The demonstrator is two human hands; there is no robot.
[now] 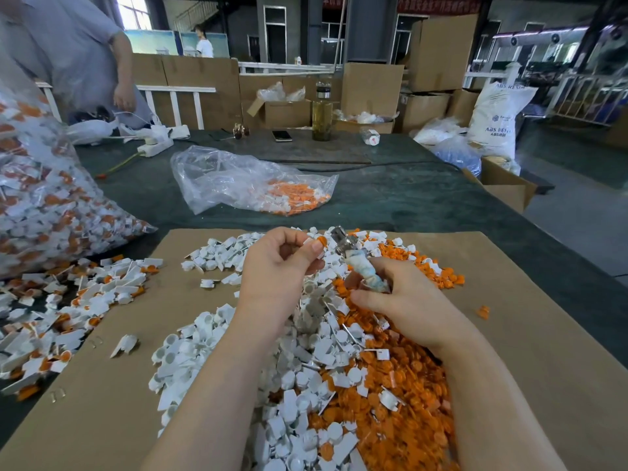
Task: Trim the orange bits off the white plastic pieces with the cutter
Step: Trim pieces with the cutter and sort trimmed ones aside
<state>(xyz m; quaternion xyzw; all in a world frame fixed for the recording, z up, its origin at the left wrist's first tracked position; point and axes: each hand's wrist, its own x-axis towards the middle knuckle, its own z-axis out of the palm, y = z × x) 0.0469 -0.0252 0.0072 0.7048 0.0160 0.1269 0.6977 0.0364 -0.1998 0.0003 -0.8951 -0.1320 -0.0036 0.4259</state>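
My left hand point(277, 266) pinches a small white plastic piece with an orange bit point(317, 242) between thumb and fingertips, held above the heap. My right hand point(401, 300) grips the cutter point(356, 260) by its cloth-wrapped handles; its metal jaws point up-left, right beside the orange bit. Below both hands, on a brown cardboard sheet point(543, 334), lies a pile of white pieces point(299, 385) on the left and orange bits point(407, 385) on the right.
Uncut white-and-orange pieces point(68, 311) spill at the left from a large clear bag point(44, 205). A second clear bag point(251, 185) lies on the dark table behind. A person point(74, 52) stands at the far left. A bottle point(321, 113), a phone point(282, 135) and cardboard boxes sit at the back.
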